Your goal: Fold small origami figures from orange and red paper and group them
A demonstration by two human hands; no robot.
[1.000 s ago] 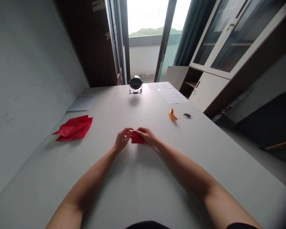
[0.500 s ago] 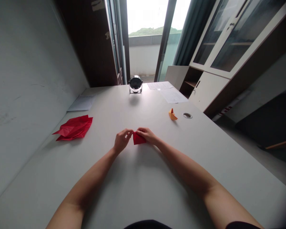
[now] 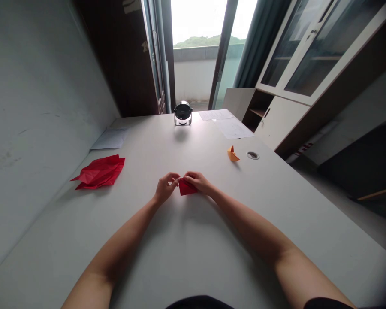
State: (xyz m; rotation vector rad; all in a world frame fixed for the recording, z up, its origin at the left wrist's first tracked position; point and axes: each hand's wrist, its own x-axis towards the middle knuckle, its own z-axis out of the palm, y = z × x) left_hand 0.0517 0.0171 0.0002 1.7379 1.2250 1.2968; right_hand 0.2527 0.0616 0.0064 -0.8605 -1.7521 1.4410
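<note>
A small folded piece of red paper (image 3: 187, 188) is held just above or on the white table, between my two hands. My left hand (image 3: 166, 187) pinches its upper left corner with thumb and forefinger. From the right, my right hand (image 3: 197, 181) grips the paper's top edge and covers its right part. The exact folds under the fingertips are too small to make out.
Crumpled larger red paper (image 3: 100, 172) lies at the left. An orange folded paper figure (image 3: 233, 154) stands at the right, beside a round cable hole (image 3: 253, 156). A black round device (image 3: 183, 113) and white sheets (image 3: 234, 128) are at the back of the table (image 3: 186, 253).
My left hand's fingers have shifted slightly at the corner of the red paper. My right hand has stayed in nearly the same place.
</note>
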